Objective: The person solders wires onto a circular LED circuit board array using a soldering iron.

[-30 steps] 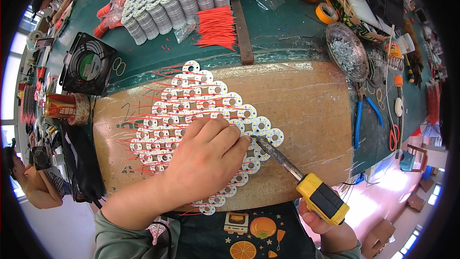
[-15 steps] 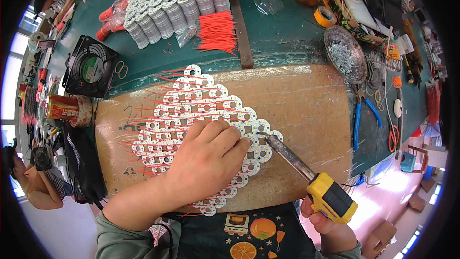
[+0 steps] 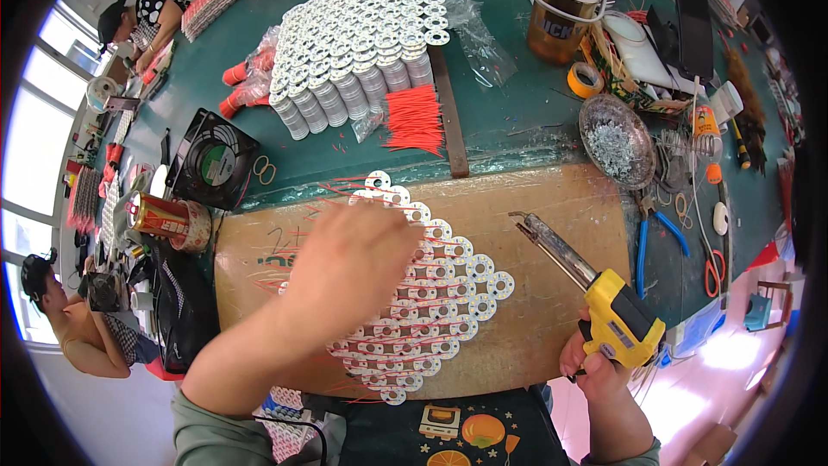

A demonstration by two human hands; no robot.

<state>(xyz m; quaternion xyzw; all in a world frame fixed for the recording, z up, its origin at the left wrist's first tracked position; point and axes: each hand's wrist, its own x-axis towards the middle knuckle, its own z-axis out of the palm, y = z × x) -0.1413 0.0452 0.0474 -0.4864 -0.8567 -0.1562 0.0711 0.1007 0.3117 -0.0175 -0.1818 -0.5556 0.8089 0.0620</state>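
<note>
A diamond-shaped sheet of joined white ring-shaped LED boards [image 3: 461, 328] lies on the brown board, with thin red wires across its rows. My left hand [image 3: 349, 255] is above the sheet's upper left part, its fingers curled in and smeared by motion; whatever they pinch is hidden. In my right hand [image 3: 595, 368] is a yellow and black soldering gun [image 3: 623, 319], gripped by its handle. Its bent tip points up and left, over bare brown board and apart from the LED boards.
Behind the brown board [image 3: 561, 233] stand stacked ring boards [image 3: 362, 26] beside a bundle of red wires [image 3: 415, 119]. A black fan [image 3: 213, 160] and a can [image 3: 159, 214] stand left. At right are a metal dish [image 3: 617, 142], pliers [image 3: 642, 246] and orange tape [image 3: 586, 80]. Two people sit at far left.
My left hand has lifted from the sheet's right part and moved up and left. The soldering gun's tip has come off the boards, up and right. The whole view has shifted.
</note>
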